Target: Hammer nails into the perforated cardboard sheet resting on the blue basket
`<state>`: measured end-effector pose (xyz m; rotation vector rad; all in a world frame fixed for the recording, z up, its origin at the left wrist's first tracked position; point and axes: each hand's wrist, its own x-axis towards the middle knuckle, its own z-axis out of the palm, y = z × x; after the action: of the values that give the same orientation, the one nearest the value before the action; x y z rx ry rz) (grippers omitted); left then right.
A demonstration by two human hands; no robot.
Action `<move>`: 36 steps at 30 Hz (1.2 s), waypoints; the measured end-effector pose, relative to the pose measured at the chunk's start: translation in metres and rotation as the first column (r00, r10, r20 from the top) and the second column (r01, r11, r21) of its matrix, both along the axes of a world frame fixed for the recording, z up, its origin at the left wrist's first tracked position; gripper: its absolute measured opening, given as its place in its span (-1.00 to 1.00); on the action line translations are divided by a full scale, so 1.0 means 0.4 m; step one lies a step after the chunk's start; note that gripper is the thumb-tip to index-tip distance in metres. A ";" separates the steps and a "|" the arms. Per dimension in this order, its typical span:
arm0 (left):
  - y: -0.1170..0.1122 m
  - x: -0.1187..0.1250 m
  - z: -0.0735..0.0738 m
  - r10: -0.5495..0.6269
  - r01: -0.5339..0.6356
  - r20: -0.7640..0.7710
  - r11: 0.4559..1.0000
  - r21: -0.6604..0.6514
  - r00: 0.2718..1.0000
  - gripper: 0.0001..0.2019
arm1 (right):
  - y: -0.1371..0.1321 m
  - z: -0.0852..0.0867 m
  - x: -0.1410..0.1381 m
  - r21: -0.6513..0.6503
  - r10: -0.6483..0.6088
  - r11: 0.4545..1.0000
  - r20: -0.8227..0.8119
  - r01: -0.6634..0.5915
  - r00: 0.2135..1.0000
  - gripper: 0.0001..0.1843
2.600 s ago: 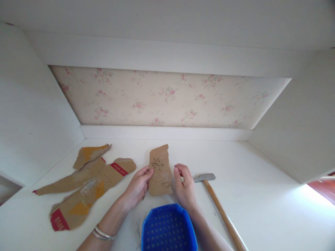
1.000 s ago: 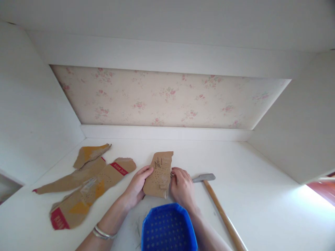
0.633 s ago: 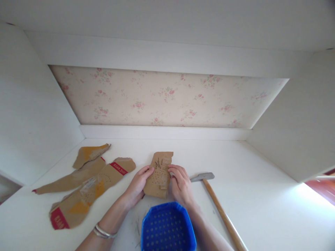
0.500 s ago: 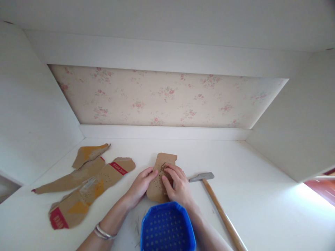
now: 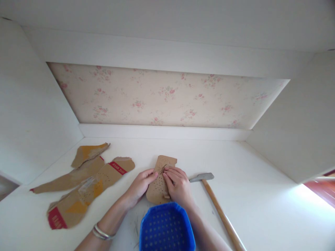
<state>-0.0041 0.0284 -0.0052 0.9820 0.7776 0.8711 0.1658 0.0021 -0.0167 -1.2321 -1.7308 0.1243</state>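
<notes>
A piece of brown cardboard [image 5: 158,190], dotted with small holes, is tilted up in front of me. My left hand [image 5: 141,184] grips its left edge, thumb on the near face. At its right side, the fingertips of my right hand [image 5: 179,183] are pinched together by a few thin dark nail-like pieces [image 5: 164,168] on the cardboard. Exactly what those fingertips grip is too small to make out. A small brown bit [image 5: 166,197] shows low on the cardboard, beneath my right hand.
A blue perforated basket [image 5: 167,223] sits between my forearms. Right of my hand lies a hammer [image 5: 222,216] with a wooden handle. Torn cardboard pieces [image 5: 70,179] lie on the left of the white surface [image 5: 261,195]. White panels enclose both sides; floral wallpaper [image 5: 167,104] is behind.
My right fingers have drawn closer together over the thin dark pieces. The small brown bit below them shows more clearly. My left hand keeps its hold on the cardboard.
</notes>
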 end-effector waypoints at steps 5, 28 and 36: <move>-0.001 -0.002 -0.003 0.036 -0.031 0.060 0.996 -0.083 0.998 -0.70 | -0.005 0.011 -0.005 -0.005 0.006 1.000 -0.024 -0.006 1.000 -0.84; -0.008 -0.001 0.016 0.084 -0.076 0.066 0.991 -0.112 0.994 -0.71 | -0.016 0.002 -0.002 -0.032 0.056 0.998 0.047 -0.054 0.997 -0.74; -0.014 -0.003 0.041 0.037 -0.030 0.051 0.992 -0.124 0.998 -0.74 | -0.017 0.000 0.001 -0.036 0.061 0.998 0.065 -0.059 0.996 -0.75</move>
<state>-0.0054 0.0226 0.0111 0.8360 0.7950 0.8642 0.1662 -0.0048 -0.0168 -1.2208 -1.8302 0.1507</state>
